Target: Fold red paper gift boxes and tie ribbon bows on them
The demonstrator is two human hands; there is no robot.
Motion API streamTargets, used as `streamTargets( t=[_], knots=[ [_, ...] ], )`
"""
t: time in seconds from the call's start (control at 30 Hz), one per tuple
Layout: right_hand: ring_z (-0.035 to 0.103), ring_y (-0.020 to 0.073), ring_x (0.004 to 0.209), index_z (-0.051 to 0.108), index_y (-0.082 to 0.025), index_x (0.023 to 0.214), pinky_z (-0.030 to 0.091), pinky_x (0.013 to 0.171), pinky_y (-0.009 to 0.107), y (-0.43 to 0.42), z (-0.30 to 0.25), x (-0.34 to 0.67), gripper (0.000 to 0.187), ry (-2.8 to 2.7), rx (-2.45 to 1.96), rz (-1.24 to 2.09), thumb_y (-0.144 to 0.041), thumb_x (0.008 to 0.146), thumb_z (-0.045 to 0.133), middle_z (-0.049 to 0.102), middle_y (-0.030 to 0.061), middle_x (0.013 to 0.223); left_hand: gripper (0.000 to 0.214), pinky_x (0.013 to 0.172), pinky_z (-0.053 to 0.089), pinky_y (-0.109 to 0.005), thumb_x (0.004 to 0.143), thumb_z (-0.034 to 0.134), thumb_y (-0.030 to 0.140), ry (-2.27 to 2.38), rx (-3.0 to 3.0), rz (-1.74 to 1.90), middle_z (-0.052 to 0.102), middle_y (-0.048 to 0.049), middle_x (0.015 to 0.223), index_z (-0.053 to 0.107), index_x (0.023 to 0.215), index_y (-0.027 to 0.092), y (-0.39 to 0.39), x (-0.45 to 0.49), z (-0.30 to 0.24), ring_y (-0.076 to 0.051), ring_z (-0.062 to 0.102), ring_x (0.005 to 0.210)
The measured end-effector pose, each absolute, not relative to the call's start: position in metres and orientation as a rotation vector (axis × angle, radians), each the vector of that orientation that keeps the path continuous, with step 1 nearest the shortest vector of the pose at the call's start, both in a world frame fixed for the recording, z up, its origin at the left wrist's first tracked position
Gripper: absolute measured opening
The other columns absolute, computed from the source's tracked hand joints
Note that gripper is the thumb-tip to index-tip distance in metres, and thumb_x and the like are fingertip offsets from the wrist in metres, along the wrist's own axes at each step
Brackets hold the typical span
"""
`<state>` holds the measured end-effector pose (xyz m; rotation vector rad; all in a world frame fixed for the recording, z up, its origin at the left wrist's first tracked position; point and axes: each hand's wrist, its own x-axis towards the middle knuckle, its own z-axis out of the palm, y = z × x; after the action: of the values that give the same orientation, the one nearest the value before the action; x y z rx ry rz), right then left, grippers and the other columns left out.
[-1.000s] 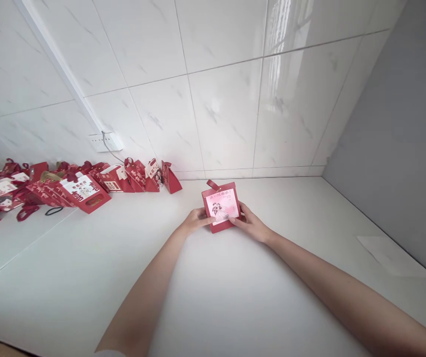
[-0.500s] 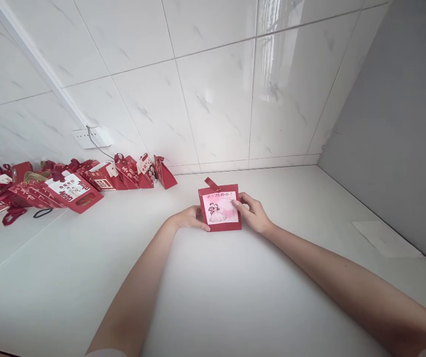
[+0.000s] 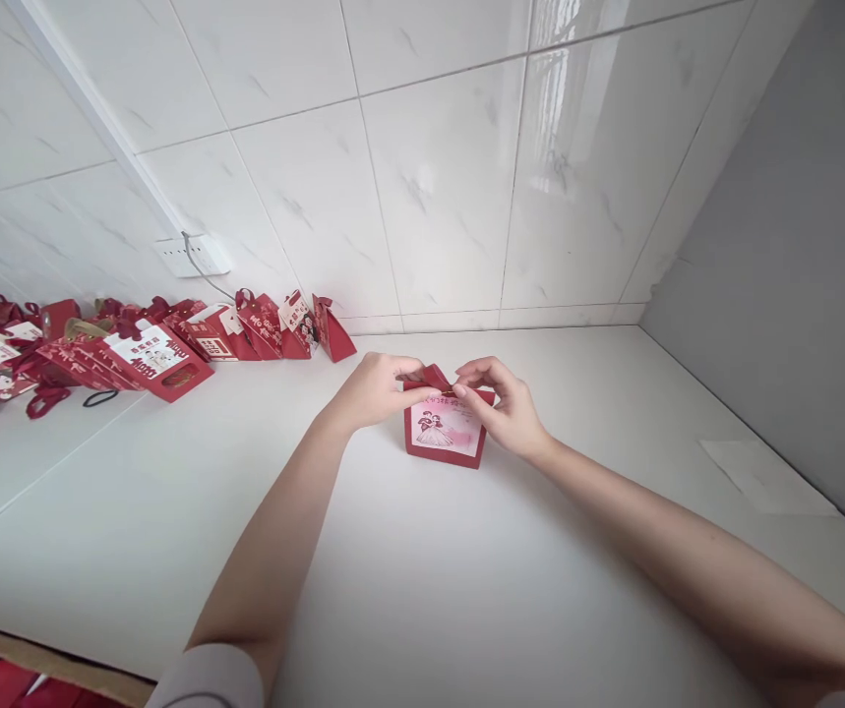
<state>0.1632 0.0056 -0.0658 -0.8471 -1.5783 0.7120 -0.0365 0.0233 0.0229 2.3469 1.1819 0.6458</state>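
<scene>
A red wedding favor box (image 3: 443, 459) stands on the white counter in front of me, with a pink panel (image 3: 444, 433) showing a drawn couple and writing. At its top edge a red ribbon (image 3: 435, 377) rises between my hands. My left hand (image 3: 382, 393) comes from the left, thumb and fingers closed on the ribbon at the top. From the right, my right hand (image 3: 502, 401) pinches the ribbon's other side, its thumb in front of the box's upper right corner. The fingertips partly cover the ribbon and the box's top edge.
Many red favor boxes (image 3: 160, 359) with ribbons crowd the counter's left side along the tiled wall. A black loop (image 3: 100, 398) lies before them. A socket strip (image 3: 193, 256) with a cable is on the wall. At lower left is a cardboard box edge (image 3: 45, 657) with red items.
Both hands have moved from the box's sides up to its top and closed on the ribbon. The box's top now tilts away slightly. The view has shifted, showing the cardboard box at lower left.
</scene>
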Motion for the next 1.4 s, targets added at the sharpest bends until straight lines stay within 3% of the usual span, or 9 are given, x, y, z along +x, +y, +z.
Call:
streamTargets(
  t=[0.07,0.13,0.27,0.57,0.83,1.13,1.27,1.4],
  knots=[
    [0.063,0.0186,0.08,0.059,-0.022,0.09,0.051,0.073,0.033,0.002,-0.047,0.168,0.025,-1.693,-0.863,0.77,-0.047,0.089,0.056,0.067,0.0048,0.088,0.022,0.047,0.025,-0.024,0.078,0.065,0.037,1.243,2.405,0.571,0.057,0.0025,0.062,0.066,0.07,0.017,0.014,-0.031,0.031,-0.007,0.038,0.052],
    [0.063,0.0172,0.074,0.061,-0.022,0.091,0.05,0.066,0.031,-0.001,-0.032,0.175,0.023,-1.798,-0.898,0.861,-0.045,0.087,0.059,0.069,0.0035,0.086,0.026,0.045,0.019,-0.025,0.077,0.065,0.038,1.28,2.429,0.474,0.049,0.0036,0.056,0.061,0.063,0.016,0.009,-0.028,0.038,-0.006,0.028,0.047],
    [0.063,0.0158,0.071,0.065,-0.021,0.088,0.048,0.062,0.028,-0.01,-0.016,0.189,0.019,-1.969,-0.975,0.921,-0.039,0.087,0.057,0.07,0.0012,0.082,0.033,0.043,0.015,-0.027,0.078,0.061,0.039,1.274,2.398,0.286,0.035,0.0037,0.05,0.055,0.055,0.017,0.005,-0.027,0.051,-0.007,0.022,0.044],
    [0.058,0.0134,0.065,0.064,-0.02,0.085,0.043,0.055,0.025,-0.017,-0.018,0.187,0.024,-1.967,-1.007,0.905,-0.04,0.088,0.053,0.068,0.0014,0.078,0.019,0.045,0.017,-0.026,0.072,0.066,0.035,1.242,2.477,0.349,0.045,0.0032,0.051,0.065,0.064,0.018,-0.003,-0.022,0.035,-0.007,0.027,0.044],
    [0.046,0.0114,0.058,0.057,-0.021,0.076,0.035,0.053,0.025,-0.016,-0.032,0.18,0.022,-1.988,-1.091,0.734,-0.04,0.087,0.056,0.058,-0.002,0.068,0.017,0.047,0.024,-0.024,0.075,0.064,0.034,1.184,2.408,0.456,0.058,0.0009,0.062,0.068,0.074,0.017,0.001,-0.02,0.028,-0.01,0.043,0.051],
    [0.048,0.0133,0.061,0.058,-0.022,0.084,0.036,0.057,0.027,-0.019,-0.034,0.176,0.017,-2.049,-1.069,0.59,-0.033,0.092,0.047,0.06,0.0007,0.075,0.026,0.047,0.016,-0.027,0.077,0.061,0.032,1.299,2.531,0.319,0.032,0.0044,0.047,0.056,0.057,0.017,0.003,-0.023,0.036,-0.008,0.024,0.045],
    [0.047,0.0125,0.06,0.058,-0.021,0.084,0.035,0.056,0.026,-0.019,-0.035,0.176,0.017,-2.061,-1.056,0.629,-0.03,0.092,0.046,0.06,-0.0001,0.074,0.028,0.048,0.016,-0.028,0.079,0.059,0.031,1.268,2.513,0.279,0.034,0.0039,0.048,0.054,0.055,0.017,0.004,-0.028,0.038,-0.008,0.024,0.046],
    [0.05,0.0126,0.063,0.06,-0.021,0.084,0.038,0.058,0.026,-0.018,-0.033,0.177,0.017,-2.011,-1.06,0.728,-0.032,0.091,0.049,0.063,-0.0005,0.075,0.027,0.046,0.019,-0.026,0.078,0.06,0.036,1.255,2.433,0.26,0.046,0.0019,0.055,0.056,0.06,0.017,0.001,-0.029,0.042,-0.008,0.031,0.048]
  ],
)
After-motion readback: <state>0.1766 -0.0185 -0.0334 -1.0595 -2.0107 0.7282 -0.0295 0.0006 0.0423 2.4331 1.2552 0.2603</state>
